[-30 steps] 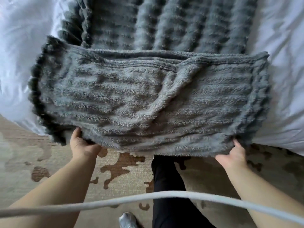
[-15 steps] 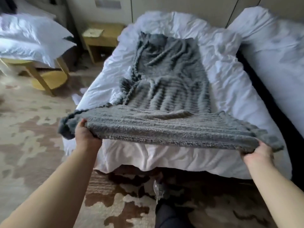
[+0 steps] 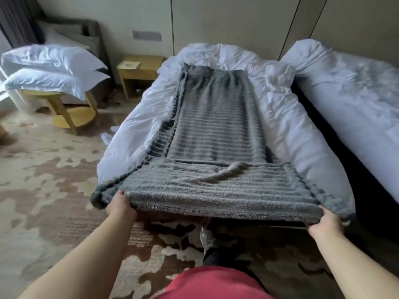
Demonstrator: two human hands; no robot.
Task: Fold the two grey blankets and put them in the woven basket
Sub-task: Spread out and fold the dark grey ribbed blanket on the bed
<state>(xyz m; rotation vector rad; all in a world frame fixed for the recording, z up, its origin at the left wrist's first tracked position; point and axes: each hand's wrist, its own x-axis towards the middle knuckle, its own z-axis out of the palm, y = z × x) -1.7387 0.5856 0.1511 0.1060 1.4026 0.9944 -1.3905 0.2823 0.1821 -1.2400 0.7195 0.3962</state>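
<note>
One view only: head-worn, wide-angle, at the foot of the bed (image 3: 280, 117). Faces forward and down along its length, far wall (image 3: 216, 22) at 12 o'clock. Left hand (image 3: 121, 205) at 8 o'clock and right hand (image 3: 325, 225) at 4 o'clock, close to the lens, grip the grey blanket (image 3: 216, 130) by its near edge. Second bed (image 3: 356, 93) at 2 o'clock, pillows (image 3: 54, 67) at 10 o'clock. Wearer's red top (image 3: 216, 283) at 6 o'clock

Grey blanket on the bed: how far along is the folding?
Done: the grey ribbed fleece blanket lies as a narrow strip on the white bed. In hand: left hand and right hand grip its near end. Left: further folds; no woven basket shows.
</note>
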